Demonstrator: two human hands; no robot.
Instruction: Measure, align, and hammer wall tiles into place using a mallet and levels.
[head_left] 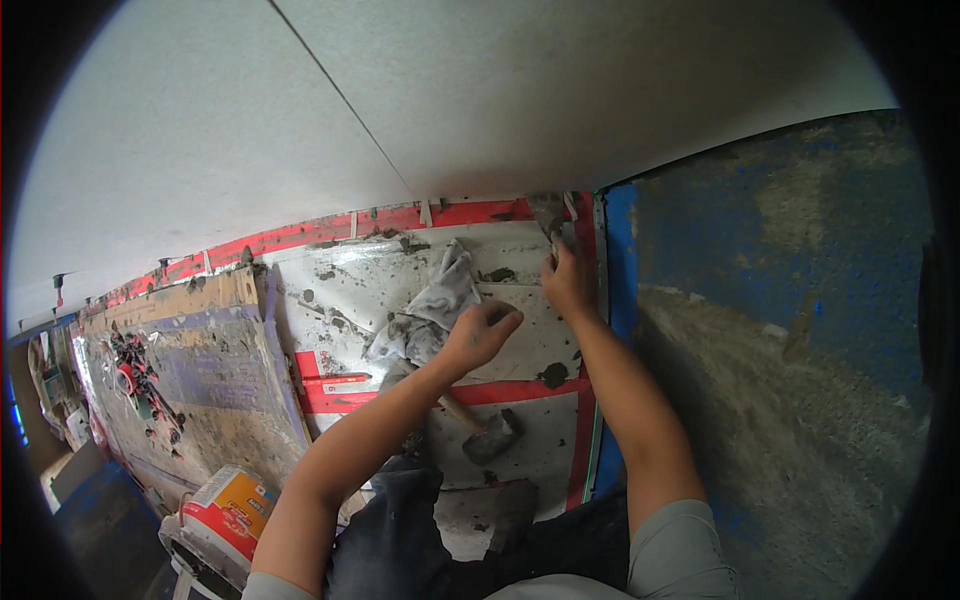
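My right hand (569, 283) is closed around the handle of a putty knife (547, 212). The blade is at the foot of the large pale wall panel (450, 110), by the corner at the right. Lower and to the left, my left hand (480, 336) hovers with loosely bent fingers, thumb apart, and nothing visible in it. Just beyond it lies a crumpled, dirty white cloth (440, 300) on the stained white floor sheet (335, 290). A mallet with a dark head (492, 437) and a wooden handle rests on the sheet below my left forearm.
Red tape (470, 396) crosses the floor sheet. On the right rises a rough wall with blue and grey patches (780, 270). Left are a soiled cardboard sheet (215, 345), a heap of small red and black parts (140, 380) and a red-and-yellow labelled bucket (235, 505).
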